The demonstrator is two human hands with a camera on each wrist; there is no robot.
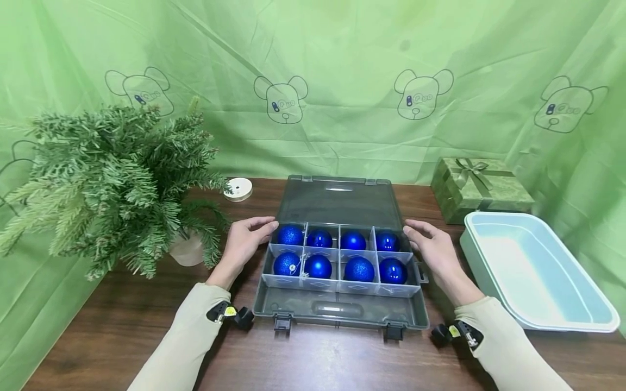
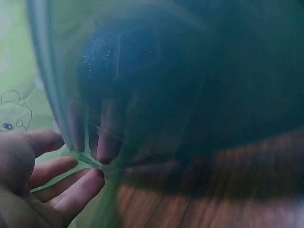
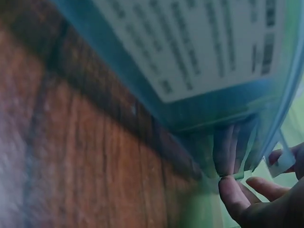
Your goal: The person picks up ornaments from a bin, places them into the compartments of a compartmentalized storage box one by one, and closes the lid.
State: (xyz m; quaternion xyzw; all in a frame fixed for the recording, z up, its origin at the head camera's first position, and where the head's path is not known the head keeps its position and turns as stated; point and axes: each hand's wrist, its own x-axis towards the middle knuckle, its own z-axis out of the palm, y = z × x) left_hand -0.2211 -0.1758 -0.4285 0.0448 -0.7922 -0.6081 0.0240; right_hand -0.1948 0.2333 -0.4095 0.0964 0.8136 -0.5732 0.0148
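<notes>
A clear grey plastic storage box (image 1: 342, 309) is in the middle of the head view, its lid (image 1: 337, 201) swung back toward the curtain. Blue Christmas baubles (image 1: 319, 266), some glittery and some shiny, sit in its divided compartments, one apiece. My left hand (image 1: 246, 241) holds the box's left side near the hinge, thumb at the rim and fingers along the wall. On the opposite side, my right hand (image 1: 432, 247) grips the box the same way. In the right wrist view a printed label (image 3: 199, 47) shows through the box wall. Whether the box is slightly raised, I cannot tell.
An artificial fir tree (image 1: 122, 184) in a pale pot (image 1: 188, 248) stands at the left. Behind it lies a white ribbon spool (image 1: 238, 189). A green gift box (image 1: 481, 187) and a pale blue basin (image 1: 476, 255) are at the right. A green curtain (image 1: 342, 141) hangs behind.
</notes>
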